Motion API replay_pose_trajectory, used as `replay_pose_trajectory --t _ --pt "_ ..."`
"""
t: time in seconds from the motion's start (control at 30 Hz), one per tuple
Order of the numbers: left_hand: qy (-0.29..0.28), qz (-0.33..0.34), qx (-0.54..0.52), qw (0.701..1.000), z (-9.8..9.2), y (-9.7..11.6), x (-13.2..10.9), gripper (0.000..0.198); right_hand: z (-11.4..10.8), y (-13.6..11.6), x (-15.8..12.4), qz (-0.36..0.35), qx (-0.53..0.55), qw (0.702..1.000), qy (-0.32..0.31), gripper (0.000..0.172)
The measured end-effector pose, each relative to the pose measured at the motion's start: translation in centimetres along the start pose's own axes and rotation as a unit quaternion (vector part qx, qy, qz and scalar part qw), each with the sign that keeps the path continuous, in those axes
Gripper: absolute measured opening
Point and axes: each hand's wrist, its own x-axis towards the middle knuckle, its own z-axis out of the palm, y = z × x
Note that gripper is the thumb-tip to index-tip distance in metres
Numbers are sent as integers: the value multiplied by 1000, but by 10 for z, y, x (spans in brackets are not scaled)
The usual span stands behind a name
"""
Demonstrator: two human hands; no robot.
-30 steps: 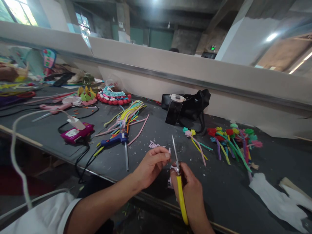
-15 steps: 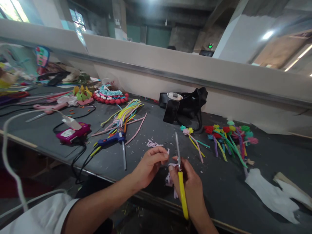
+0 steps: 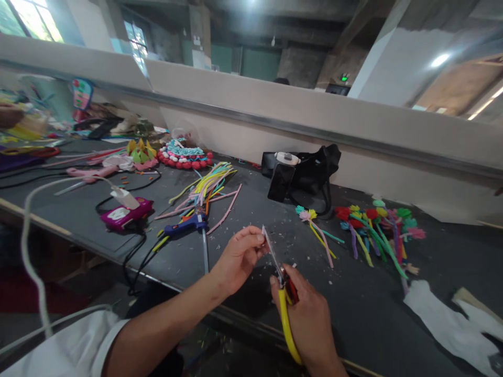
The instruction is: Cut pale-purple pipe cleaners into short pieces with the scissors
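Right grip (image 3: 308,309): we have it wrapped around the scissors (image 3: 290,332), yellow handle along the palm, blade angled up and left. Can't tell if the blades are fully together. Left grip (image 3: 241,256): thumb and fingertips pinched on a pale strip (image 3: 263,230), right at the blade tip. Strip is tiny, and we can't tell whether blade and strip touch. Both sit over the near part of the tabletop (image 3: 365,314), pale specks scattered around.

Just beyond, to the right: a three-flower bunch (image 3: 306,213) with loose stems, then the flower pile (image 3: 369,220), with a white glove (image 3: 444,319) nearer us. Straight ahead, a phone (image 3: 280,183) leans in front of a black bag (image 3: 320,167).

Left of the left grip: blue glue gun (image 3: 183,226), nozzle side by the fuzzy stems (image 3: 212,180); one pink stem (image 3: 228,208) lies off to the bundle's right. Further left, a purple power strip (image 3: 129,215) with a white plug (image 3: 124,198) in it. Behind that, a pink gun (image 3: 92,173).
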Motion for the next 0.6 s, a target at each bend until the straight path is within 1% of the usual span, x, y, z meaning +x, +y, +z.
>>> replay_pose_trajectory --t 0.1,0.4,0.6 --pt "1 -4 -3 1000 1 0 1 4 1 0 -1 -7 2 1000 7 31" --pt "-5 -2 4 1000 2 -1 0 3 -1 -1 0 5 24 1000 -13 26" --pt "-6 -5 4 1000 1 -2 0 4 0 -2 -2 9 27 999 -18 28"
